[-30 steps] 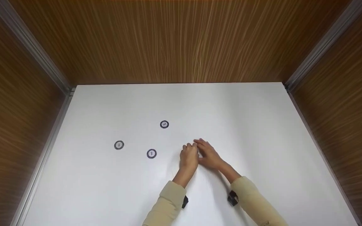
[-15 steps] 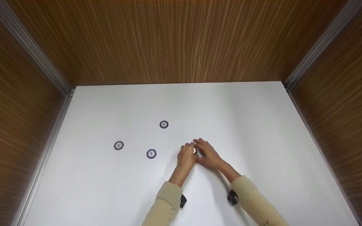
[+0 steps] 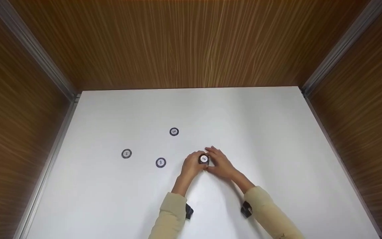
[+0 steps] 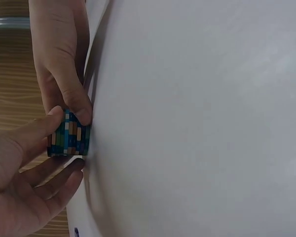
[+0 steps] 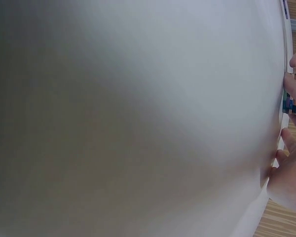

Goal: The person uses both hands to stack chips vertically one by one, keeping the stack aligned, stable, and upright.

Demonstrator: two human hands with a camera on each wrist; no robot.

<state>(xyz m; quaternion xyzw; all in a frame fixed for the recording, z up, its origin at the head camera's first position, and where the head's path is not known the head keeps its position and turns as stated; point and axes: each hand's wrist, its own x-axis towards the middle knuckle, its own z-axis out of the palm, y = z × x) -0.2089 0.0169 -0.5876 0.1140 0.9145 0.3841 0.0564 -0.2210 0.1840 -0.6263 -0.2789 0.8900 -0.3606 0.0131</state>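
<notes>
A stack of poker chips (image 3: 204, 159) stands upright on the white table between my two hands. The top chip has a dark rim and a white centre. Seen from the side in the left wrist view, the stack (image 4: 69, 133) shows mixed blue, green and orange edges. My left hand (image 3: 190, 163) holds it from the left, thumb on the near side and fingers on the far side. From the right my right hand (image 3: 222, 165) curls thumb and fingers round it. Only part of the stack (image 5: 292, 102) shows at the right wrist view's edge.
Three single chips lie flat to the left: a far one (image 3: 174, 131), a nearer one (image 3: 160, 162) and a leftmost one (image 3: 126, 153). Wood-grain panels (image 3: 191, 43) enclose the white table (image 3: 264, 132) at the back and both sides.
My left hand has drawn back leftward from over the stack, uncovering its top chip. My right hand has kept its place at the stack. The three loose chips have not moved.
</notes>
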